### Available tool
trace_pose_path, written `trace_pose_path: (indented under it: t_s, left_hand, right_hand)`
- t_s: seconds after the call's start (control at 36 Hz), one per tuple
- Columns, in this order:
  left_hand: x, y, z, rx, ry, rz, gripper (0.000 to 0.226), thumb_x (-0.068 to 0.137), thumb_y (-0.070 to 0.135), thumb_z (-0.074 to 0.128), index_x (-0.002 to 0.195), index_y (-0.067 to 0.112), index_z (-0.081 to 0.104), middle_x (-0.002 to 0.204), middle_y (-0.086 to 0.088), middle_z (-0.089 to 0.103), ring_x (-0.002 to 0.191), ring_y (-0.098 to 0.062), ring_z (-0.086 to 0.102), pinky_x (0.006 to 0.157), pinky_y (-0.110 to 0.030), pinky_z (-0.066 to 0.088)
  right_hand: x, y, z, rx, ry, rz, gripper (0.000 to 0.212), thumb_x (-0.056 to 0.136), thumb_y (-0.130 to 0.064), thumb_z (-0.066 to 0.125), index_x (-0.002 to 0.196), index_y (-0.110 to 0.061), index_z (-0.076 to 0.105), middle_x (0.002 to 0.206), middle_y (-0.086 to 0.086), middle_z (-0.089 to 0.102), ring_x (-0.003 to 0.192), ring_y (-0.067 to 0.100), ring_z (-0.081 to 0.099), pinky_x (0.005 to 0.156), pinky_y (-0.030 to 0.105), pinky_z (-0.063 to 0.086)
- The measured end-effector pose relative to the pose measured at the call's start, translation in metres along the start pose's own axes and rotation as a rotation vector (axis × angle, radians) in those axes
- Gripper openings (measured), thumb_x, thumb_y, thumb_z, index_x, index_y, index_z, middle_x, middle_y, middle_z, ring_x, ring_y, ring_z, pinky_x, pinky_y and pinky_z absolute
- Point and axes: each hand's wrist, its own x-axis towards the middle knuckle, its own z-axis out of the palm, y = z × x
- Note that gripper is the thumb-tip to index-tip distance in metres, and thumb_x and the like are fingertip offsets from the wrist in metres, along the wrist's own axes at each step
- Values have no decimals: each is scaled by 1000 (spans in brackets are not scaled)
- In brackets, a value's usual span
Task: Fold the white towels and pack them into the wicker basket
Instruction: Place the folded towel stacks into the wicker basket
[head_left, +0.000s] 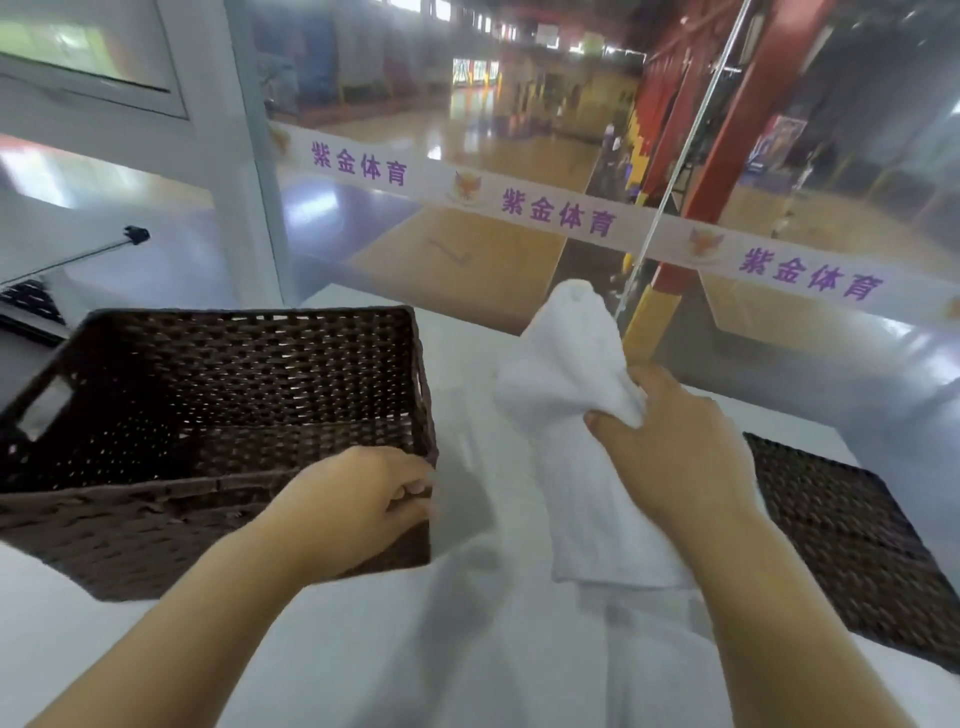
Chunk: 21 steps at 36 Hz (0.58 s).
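1. A white table (130, 649) is seen in front of a glass wall, across which a white band (558, 213) with purple characters is stretched; a sports hall is visible through the glass.
2. A flat dark woven panel (852, 551) lies at the table's right edge, near the right forearm but apart from the basket.
3. At the far left, part of a keyboard (31, 301) and a thin rod (78, 254) with a black tip are seen beyond the basket.
4. The wicker basket (208, 519) stands on the left of the table; it is dark brown and rectangular, with a handle slot in its left wall, and its woven floor is exposed.
5. The white towel (566, 374) is held up to the right of the basket and apart from it. It is bunched, one end rising above the hand and the other hanging down to the table.
6. More white cloth (649, 665) lies spread on the table beneath it.
7. The left hand (358, 504) is curled round the basket's near right corner, which is gripped.
8. The right hand (675, 457) is raised, with the towel pinched between thumb and fingers.
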Motion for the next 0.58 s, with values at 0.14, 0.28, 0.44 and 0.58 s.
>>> trace_pose_path:
  t_s: [0.14, 0.28, 0.44, 0.58]
  left_hand:
    - [-6, -37, -58, 56, 143, -65, 24, 89, 54, 50, 106, 41, 60, 92, 26, 56, 90, 5, 54, 75, -13, 44]
    - [-20, -107, -87, 50, 208, -265, 22, 86, 52, 56, 101, 39, 64, 88, 25, 59, 84, 6, 56, 77, -16, 47]
    - [-47, -203, -89, 29, 222, -508, 34, 87, 47, 58, 116, 29, 61, 111, 13, 58, 102, -8, 54, 87, -23, 45]
    - [-69, -271, -77, 32, 254, -728, 47, 89, 40, 60, 131, 22, 51, 132, -4, 48, 120, -32, 41, 102, -37, 34]
  right_hand:
    - [30, -68, -33, 30, 176, -177, 38, 90, -43, 50, 125, -29, 46, 106, 4, 63, 88, 30, 54, 69, 33, 35]
    - [55, -139, -31, 167, 201, -322, 42, 87, -44, 56, 126, -32, 50, 107, -2, 63, 90, 24, 55, 73, 35, 43]
    - [75, -223, 11, 341, 75, -410, 39, 84, -44, 61, 119, -28, 55, 97, -5, 62, 88, 20, 58, 65, 31, 43]
    - [81, -279, 74, 328, -66, -401, 49, 85, -43, 61, 128, -21, 56, 117, 0, 63, 102, 24, 58, 81, 35, 46]
